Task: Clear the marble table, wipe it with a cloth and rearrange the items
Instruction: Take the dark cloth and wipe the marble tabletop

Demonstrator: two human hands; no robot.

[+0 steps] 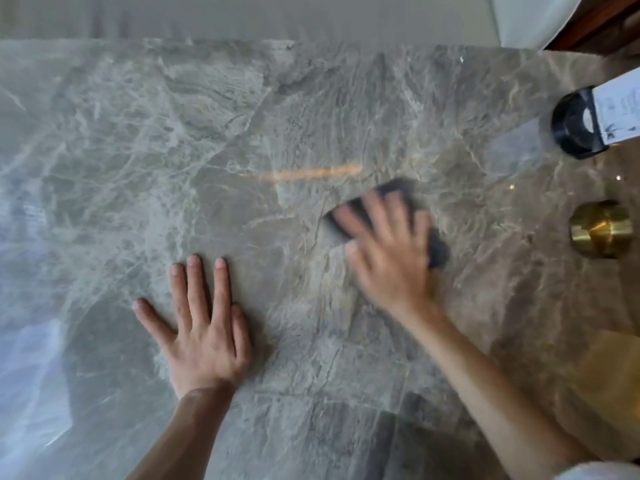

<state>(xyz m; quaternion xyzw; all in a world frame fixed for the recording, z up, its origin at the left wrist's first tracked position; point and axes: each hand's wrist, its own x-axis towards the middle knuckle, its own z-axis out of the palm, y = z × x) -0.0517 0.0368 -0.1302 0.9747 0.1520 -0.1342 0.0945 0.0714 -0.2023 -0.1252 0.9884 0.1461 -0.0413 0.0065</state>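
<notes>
Right hand [388, 251]: fingers spread and straight, pressed flat on a dark cloth [398, 188]; motion-blurred, judged mid-wipe. Left hand [204, 327]: palm down, fingers splayed, holding nothing, braced on the table [138, 133]. Cloth: under the right hand, near the table's middle, right of the left hand and apart from it; mostly covered, so its long axis cannot be told. Relation governing the next stroke: the widest stretch of marble lies left of and beyond the cloth, and the left hand sits in the near-left path, so a leftward pass would likely have to run beyond it, or the hand would have to lift. Brass piece [601, 228]: right of the cloth, apart, nearer the right hand. Black holder [571, 129] with white label [616, 109]: far right; print present, too blurred to read. No brand legible. Orange streak [311, 171]: beyond the cloth, probably a reflection.
</notes>
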